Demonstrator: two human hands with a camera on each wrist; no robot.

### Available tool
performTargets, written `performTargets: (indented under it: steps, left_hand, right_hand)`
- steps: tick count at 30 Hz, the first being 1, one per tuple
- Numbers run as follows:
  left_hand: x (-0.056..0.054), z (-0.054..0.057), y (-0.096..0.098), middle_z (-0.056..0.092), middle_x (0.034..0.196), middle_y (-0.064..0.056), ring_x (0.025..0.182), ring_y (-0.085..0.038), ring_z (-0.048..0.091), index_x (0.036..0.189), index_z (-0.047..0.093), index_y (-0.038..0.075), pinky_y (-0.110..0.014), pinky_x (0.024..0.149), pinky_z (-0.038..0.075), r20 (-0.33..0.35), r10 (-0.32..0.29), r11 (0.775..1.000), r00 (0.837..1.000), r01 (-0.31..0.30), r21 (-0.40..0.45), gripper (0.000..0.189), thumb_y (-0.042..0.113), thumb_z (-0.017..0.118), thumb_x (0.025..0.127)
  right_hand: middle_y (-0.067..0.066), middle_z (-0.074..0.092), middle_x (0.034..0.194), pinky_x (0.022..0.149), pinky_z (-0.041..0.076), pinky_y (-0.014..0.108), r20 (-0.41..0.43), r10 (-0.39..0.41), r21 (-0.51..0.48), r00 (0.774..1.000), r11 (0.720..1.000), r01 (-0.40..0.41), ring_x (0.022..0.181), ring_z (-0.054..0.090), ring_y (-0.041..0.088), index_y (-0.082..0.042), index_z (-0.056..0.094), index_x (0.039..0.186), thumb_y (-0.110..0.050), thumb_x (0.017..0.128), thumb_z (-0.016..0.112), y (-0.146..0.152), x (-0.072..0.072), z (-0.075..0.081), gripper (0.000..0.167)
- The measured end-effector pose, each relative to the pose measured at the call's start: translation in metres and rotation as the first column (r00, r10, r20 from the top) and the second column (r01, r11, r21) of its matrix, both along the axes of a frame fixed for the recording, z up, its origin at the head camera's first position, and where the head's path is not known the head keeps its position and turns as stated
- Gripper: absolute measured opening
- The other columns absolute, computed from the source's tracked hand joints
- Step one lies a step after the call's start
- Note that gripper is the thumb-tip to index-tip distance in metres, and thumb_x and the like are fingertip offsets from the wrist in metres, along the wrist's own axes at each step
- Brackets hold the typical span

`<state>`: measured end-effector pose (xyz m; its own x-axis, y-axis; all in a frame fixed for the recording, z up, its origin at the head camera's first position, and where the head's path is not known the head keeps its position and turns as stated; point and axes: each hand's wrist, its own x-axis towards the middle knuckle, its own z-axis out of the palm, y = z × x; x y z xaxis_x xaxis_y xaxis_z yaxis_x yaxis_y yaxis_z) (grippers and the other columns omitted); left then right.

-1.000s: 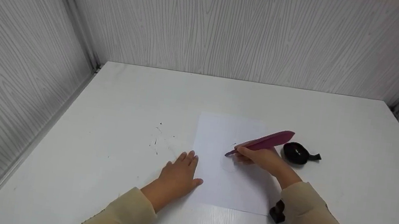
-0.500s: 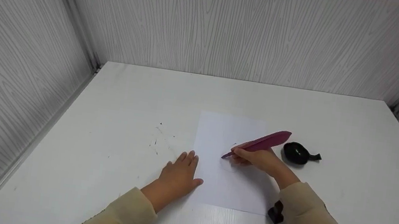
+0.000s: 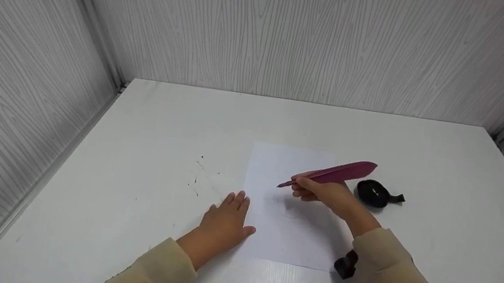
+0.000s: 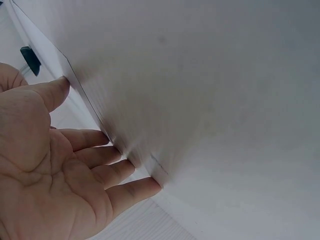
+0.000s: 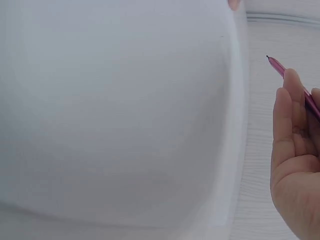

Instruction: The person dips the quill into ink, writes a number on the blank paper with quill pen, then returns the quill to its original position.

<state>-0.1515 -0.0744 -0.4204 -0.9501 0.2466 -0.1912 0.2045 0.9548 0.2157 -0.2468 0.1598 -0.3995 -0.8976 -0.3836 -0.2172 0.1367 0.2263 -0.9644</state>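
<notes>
A purple-red feather quill pen is pinched between the thumb and fingers of my right hand. Its tip points left over the white sheet of paper, and a shadow lies on the sheet below the hand. Faint curved lines show on the paper under the pen. My left hand lies flat with spread fingers at the sheet's left edge. In the right wrist view the dark point of the quill pen sticks out past the fingertips. The left wrist view has the left fingertips touching the surface.
Right of the paper stands a small black glossy bowl with a short handle. Dark specks and scratches mark the white table left of the sheet. Wood-grain panels enclose the back and sides. A black device hangs under the right wrist.
With the quill pen, my right hand first shifts slightly down and left, then rises; the pen tip is now farther up and left. My left hand stays in place.
</notes>
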Motion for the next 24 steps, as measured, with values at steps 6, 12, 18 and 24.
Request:
performTargets:
  steps: [6,12,18,24]
  left_hand:
    - [-0.002,0.001,0.001,0.026,0.154,-0.014,0.14,-0.031,0.023,0.147,0.033,0.0,-0.055,0.103,0.031,0.011,-0.004,1.0,1.0,0.004,-0.016,0.069,0.04,0.055,0.096]
    - [-0.003,-0.001,0.001,0.025,0.154,-0.013,0.141,-0.03,0.022,0.148,0.031,0.001,-0.055,0.104,0.03,0.021,-0.006,1.0,1.0,0.007,-0.021,0.069,0.041,0.054,0.096]
    - [-0.002,-0.002,0.0,0.025,0.154,-0.013,0.141,-0.03,0.022,0.148,0.031,0.001,-0.055,0.104,0.03,0.024,0.007,1.0,1.0,-0.007,-0.015,0.07,0.041,0.055,0.095]
    - [-0.003,-0.002,0.0,0.025,0.154,-0.014,0.141,-0.031,0.021,0.147,0.031,0.0,-0.056,0.104,0.028,0.028,0.011,1.0,1.0,-0.011,0.007,0.071,0.041,0.056,0.095]
  right_hand:
    - [0.027,0.064,0.11,0.083,0.052,0.035,-0.033,0.017,-0.068,0.999,0.998,-0.019,0.09,0.069,0.022,0.002,0.065,0.116,-0.023,0.092,0.066,0.0,-0.001,0.012,0.036]
    - [0.023,0.067,0.107,0.085,0.051,0.036,-0.045,0.01,-0.077,0.999,0.997,-0.014,0.091,0.068,0.022,0.003,0.064,0.117,-0.024,0.091,0.067,0.002,-0.003,0.023,0.038]
    - [0.013,0.07,0.1,0.084,0.052,0.035,-0.073,0.001,-0.077,0.997,0.997,-0.006,0.091,0.068,0.021,0.004,0.062,0.119,-0.024,0.091,0.067,0.009,-0.006,0.03,0.041]
    - [0.011,0.07,0.1,0.084,0.051,0.034,-0.085,-0.04,-0.068,0.996,0.997,0.034,0.092,0.068,0.02,0.006,0.059,0.123,-0.026,0.09,0.068,0.024,-0.009,0.033,0.046]
